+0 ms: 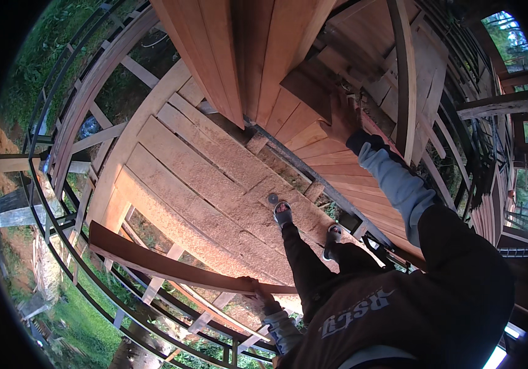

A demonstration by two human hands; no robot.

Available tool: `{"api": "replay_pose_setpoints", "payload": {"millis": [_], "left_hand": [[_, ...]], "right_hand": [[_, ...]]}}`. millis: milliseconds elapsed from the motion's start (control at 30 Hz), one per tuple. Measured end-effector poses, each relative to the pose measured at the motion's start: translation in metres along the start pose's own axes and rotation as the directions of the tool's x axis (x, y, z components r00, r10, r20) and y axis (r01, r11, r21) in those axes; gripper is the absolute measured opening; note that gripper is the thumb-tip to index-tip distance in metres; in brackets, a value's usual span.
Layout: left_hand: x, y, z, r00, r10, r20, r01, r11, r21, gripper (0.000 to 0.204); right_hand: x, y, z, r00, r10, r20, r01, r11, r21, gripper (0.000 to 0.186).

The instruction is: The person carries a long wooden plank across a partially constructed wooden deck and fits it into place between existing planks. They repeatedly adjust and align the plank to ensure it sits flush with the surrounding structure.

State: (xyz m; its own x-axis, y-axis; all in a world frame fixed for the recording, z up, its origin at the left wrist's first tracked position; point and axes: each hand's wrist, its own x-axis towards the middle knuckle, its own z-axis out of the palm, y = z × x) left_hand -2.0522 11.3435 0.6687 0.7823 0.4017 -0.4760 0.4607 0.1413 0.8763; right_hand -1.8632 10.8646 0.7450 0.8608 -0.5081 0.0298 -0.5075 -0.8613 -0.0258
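My left hand (260,297), low in the view, is closed on the edge of a long reddish-brown wooden board (165,261). The board reaches out to the left over the edge of the deck. My right arm stretches far up to the right. There my right hand (342,118) grips the end of a shorter, darker wooden board (308,91), with the thumb by its lower corner; part of the grip is hidden. This board lies over narrow fanned planks (313,136).
I stand in sandals on a sawdust-covered plank deck (184,160) with gaps between its boards. A curved metal railing (67,270) runs along the left. Tall wooden panels (205,49) rise ahead, and a curved beam (404,80) stands right of my right hand.
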Motion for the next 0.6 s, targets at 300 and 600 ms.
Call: {"api": "replay_pose_setpoints", "payload": {"millis": [300,600], "left_hand": [[0.012,0.002,0.004,0.996,0.029,0.088,-0.032,0.999,0.040,0.050],[0.041,0.034,0.023,0.978,0.160,0.137,-0.174,0.979,0.101,0.048]], "right_hand": [[0.003,0.004,0.014,0.997,0.019,-0.069,-0.018,1.000,0.010,0.076],[-0.031,0.004,0.005,0.990,0.141,-0.022,-0.134,0.971,0.199,0.077]]}}
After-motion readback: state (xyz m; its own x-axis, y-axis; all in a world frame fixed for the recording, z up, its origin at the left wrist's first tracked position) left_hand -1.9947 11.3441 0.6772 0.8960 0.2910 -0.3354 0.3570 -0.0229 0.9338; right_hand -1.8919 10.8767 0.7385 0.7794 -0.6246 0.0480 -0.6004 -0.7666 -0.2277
